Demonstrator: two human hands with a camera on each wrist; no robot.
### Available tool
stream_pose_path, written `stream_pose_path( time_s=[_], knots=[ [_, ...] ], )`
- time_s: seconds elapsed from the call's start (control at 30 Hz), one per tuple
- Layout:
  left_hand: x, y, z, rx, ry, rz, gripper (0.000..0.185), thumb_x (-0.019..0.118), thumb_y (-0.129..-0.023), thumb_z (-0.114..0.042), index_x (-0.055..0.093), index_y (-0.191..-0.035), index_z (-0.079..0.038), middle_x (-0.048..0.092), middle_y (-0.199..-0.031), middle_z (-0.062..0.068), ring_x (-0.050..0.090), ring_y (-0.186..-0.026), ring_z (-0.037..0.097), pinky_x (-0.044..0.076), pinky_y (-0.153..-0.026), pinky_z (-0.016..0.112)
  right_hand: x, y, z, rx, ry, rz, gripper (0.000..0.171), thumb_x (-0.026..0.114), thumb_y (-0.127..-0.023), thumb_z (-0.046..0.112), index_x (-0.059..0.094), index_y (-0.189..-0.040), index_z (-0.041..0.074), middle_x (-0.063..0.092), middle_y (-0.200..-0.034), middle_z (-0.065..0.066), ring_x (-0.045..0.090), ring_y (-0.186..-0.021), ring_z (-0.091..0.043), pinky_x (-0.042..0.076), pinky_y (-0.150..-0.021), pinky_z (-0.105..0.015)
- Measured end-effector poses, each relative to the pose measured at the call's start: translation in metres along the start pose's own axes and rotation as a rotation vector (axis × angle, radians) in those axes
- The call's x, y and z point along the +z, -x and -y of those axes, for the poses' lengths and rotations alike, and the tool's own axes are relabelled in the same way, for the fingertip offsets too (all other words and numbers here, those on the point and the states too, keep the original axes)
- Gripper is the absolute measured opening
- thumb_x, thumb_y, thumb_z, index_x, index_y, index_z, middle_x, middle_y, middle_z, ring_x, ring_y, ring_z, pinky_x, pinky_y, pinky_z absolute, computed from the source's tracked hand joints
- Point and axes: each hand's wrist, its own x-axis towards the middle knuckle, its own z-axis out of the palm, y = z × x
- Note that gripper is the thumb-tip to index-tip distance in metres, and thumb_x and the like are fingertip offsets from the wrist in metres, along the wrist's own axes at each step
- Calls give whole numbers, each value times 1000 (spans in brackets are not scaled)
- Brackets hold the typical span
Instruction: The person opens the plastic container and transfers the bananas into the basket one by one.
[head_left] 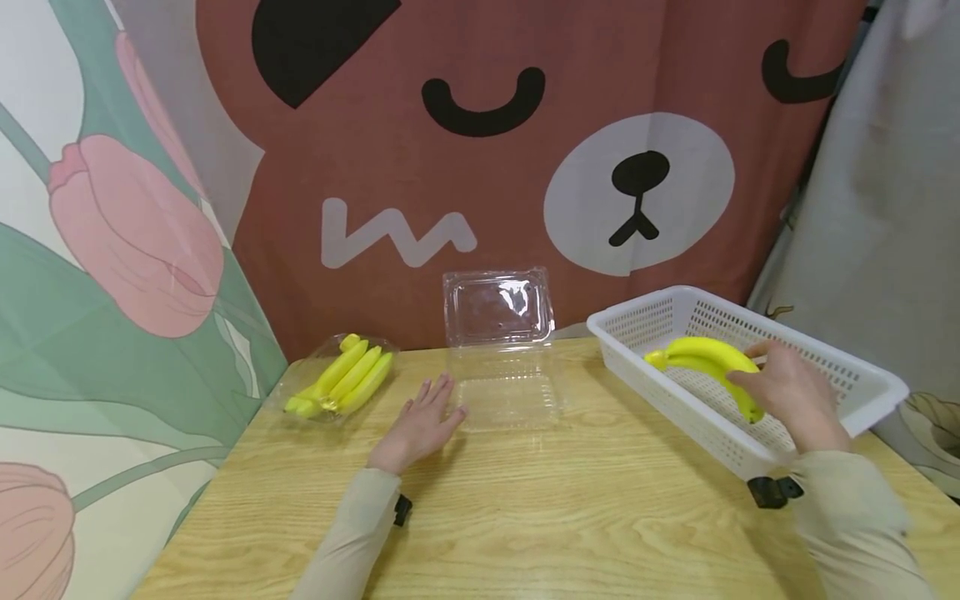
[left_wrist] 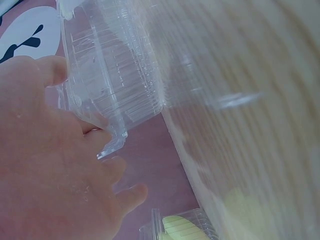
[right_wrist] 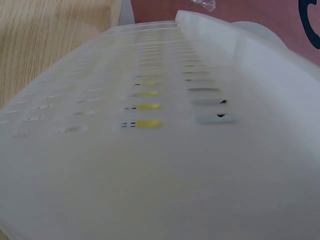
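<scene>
I see a white perforated basket [head_left: 862,387] sitting at the table's right edge, angled toward the far right corner, with a bunch of yellow bananas [head_left: 701,357] inside it. My right hand [head_left: 791,387] reaches over the basket's near wall, fingers curled around the bananas' right end, grasping them. At the middle of the table's far edge stands a clear plastic clamshell box [head_left: 501,350], its lid upright against the bear curtain [head_left: 525,125] and its tray holding nothing. Near the far left corner a second clear box [head_left: 296,392] holds smaller yellow bananas [head_left: 345,379]. My left hand [head_left: 420,425] lies flat on the wooden table [head_left: 525,517], fingers relaxed and spread, fingertips touching the tray's left edge. Bare wood runs along the whole near edge, between both sleeves.
</scene>
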Motion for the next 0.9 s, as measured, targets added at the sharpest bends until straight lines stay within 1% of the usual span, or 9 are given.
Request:
stream_pose_path(
  time_s=[0.27, 0.37, 0.53, 0.67, 0.77, 0.9],
  knots=[
    [-1, 0, -1, 4, 0, -2, 73, 29, -103, -57, 11, -158, -13, 5, -164, 3, -2, -149, 24, 9, -118, 54, 2, -1, -1, -1, 19, 28, 63, 68, -90, 30, 44, -129, -14, 62, -81, -15, 54, -70, -29, 39, -60, -40],
    [-1, 0, -1, 4, -3, -1, 73, 29, -103, -57, 11, -158, -13, 4, -164, 2, -2, -149, 24, 10, -118, 54, 3, -2, -3, -7, 19, 41, 65, 69, -89, 31, 44, -129, -14, 63, -87, -19, 54, -73, -31, 40, -61, -41],
    [-1, 0, -2, 4, -2, -4, 73, 30, -103, -56, 12, -158, -12, 6, -164, 3, -2, -149, 24, 10, -118, 54, 7, -4, -4, -9, 29, 46, 65, 70, -89, 30, 45, -129, -14, 61, -101, -29, 55, -79, -35, 43, -66, -46],
    [-1, 0, -2, 10, -3, -15, 71, 33, -104, -52, 17, -158, -9, 9, -164, 5, 2, -149, 27, 12, -117, 55, 10, -6, -5, 1, 27, 44, 64, 71, -89, 28, 44, -129, -14, 59, -104, -30, 52, -79, -37, 43, -68, -48],
    [-1, 1, -2, 10, -1, -18, 71, 34, -104, -51, 18, -158, -8, 10, -164, 6, 3, -149, 28, 13, -117, 55, 11, -7, -6, 2, 28, 39, 65, 67, -91, 29, 42, -133, -14, 57, -109, -33, 53, -84, -41, 44, -70, -51],
    [-1, 1, -2, 11, -3, -22, 71, 34, -104, -52, 18, -158, -8, 10, -164, 6, 3, -149, 27, 13, -117, 55, 10, -7, -8, 8, 17, 26, 66, 59, -96, 33, 39, -136, -15, 52, -118, -38, 53, -97, -49, 43, -74, -58]
  ],
)
